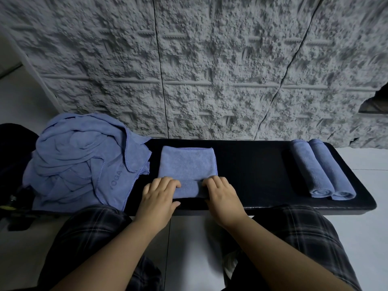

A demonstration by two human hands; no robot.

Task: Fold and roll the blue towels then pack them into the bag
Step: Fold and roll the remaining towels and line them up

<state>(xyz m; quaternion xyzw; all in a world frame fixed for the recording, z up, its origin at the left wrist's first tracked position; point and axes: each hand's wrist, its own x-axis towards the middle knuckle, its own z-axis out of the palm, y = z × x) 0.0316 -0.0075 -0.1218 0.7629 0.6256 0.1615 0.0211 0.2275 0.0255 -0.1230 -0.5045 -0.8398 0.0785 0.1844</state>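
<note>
A folded blue towel (pixel 186 162) lies flat in the middle of the black bench (pixel 252 164), its near end turned up into a short roll. My left hand (pixel 159 196) grips the left end of that roll, fingers curled over it. My right hand (pixel 222 194) grips the right end the same way. Two finished towel rolls (pixel 321 171) lie side by side on the bench's right end. A heap of unfolded blue towels (pixel 84 162) sits on the left end. No bag can be made out for certain.
A rough grey textured wall (pixel 210 70) stands right behind the bench. A dark shape (pixel 12 164) sits at the far left beside the towel heap. My knees in plaid shorts (pixel 304 234) are close to the bench's front edge, over a pale tiled floor (pixel 189 238).
</note>
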